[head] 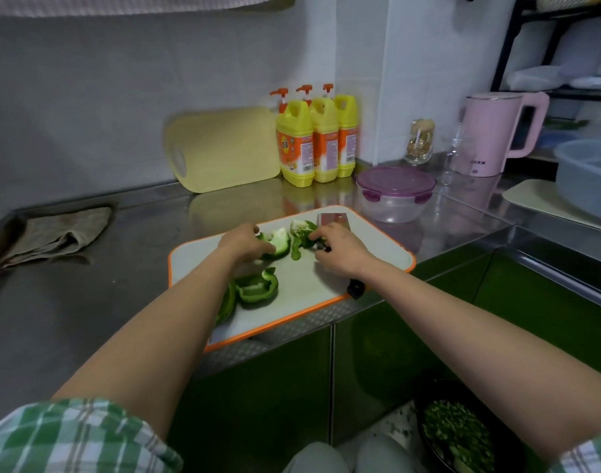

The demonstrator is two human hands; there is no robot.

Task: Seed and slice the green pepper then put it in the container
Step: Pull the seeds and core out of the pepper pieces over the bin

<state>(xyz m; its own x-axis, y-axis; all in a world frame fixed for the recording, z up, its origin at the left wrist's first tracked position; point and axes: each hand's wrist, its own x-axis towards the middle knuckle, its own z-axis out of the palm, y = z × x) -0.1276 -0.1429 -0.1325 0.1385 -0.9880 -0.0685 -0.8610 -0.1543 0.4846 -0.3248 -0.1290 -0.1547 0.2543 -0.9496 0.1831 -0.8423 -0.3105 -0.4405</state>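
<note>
Two hands work over a white chopping board [377, 247] with an orange rim, which sits at the front edge of the steel worktop [128, 268]. The left hand [246, 245] curls its fingers round the left pepper piece [277, 243], a green chunk with its pale inside turned up. The right hand [340, 250] pinches the right pepper piece [301, 233] between fingertips and thumb; this piece also shows pale flesh, and a thin green strip hangs from it toward the board. The two pieces lie just beside each other near the far half of the board.

A cleaver [332, 220] lies under the right hand, its blade pointing away and its black handle end sticking out past the wrist at the near rim. Whether the palm touches it I cannot tell.

Two more cut pepper pieces [258, 288] rest on the near left part of the board, one partly hidden by the left forearm.

The container [394, 199], a clear bowl with a purple clip lid on it, stands on the worktop just beyond the board's far right corner. Behind it are three yellow detergent bottles [312, 141] and a yellow board [224, 148] leaning on the wall. A pink kettle [493, 131] stands farther right, and a crumpled cloth [53, 233] lies far left.
</note>
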